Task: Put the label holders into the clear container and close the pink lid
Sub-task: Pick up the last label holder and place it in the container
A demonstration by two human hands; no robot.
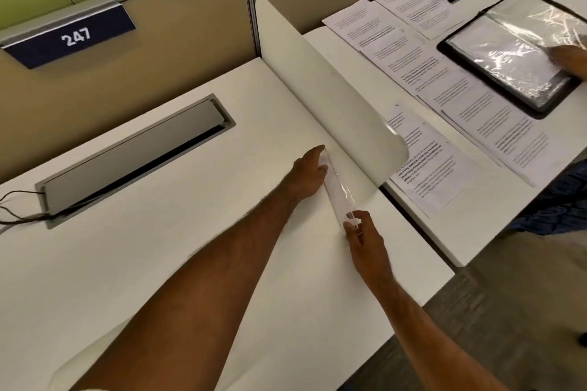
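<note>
Across the middle of the frame runs a white desk (165,251), its grey cable hatch (133,155) at centre left and a tan partition with a navy "247" plate (71,38) at upper left. Both hands hold a long clear plastic label holder (338,187) lying beside the low white divider (324,86): the left hand (309,173) grips its far end, the right hand (365,241) pinches its near end. At upper right, printed sheets (422,79) and a black folder (511,54) cover a neighbouring desk
</note>
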